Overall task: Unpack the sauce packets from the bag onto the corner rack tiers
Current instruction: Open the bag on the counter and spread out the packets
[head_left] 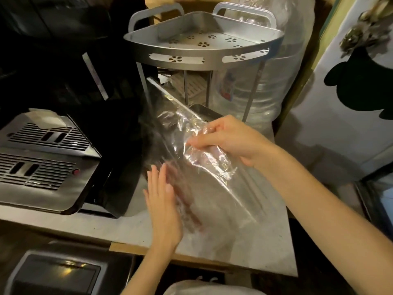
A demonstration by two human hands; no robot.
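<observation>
A clear plastic bag (204, 167) lies stretched and blurred over the grey counter (265, 241), reaching from the rack's foot toward me. Reddish sauce packets (191, 207) show dimly through it near my left hand (163, 207), which is flat with its fingers straight against the bag's left side. My right hand (229, 137) pinches the crumpled upper part of the bag. The silver corner rack (204, 52) stands behind; its top tier with flower-shaped holes holds nothing. A lower tier (204, 111) peeks out behind the bag.
A black and silver vented appliance (42, 160) fills the left of the counter. A large clear water bottle (265, 86) stands behind the rack on the right. A white panel with a dark shape (350, 81) is at far right.
</observation>
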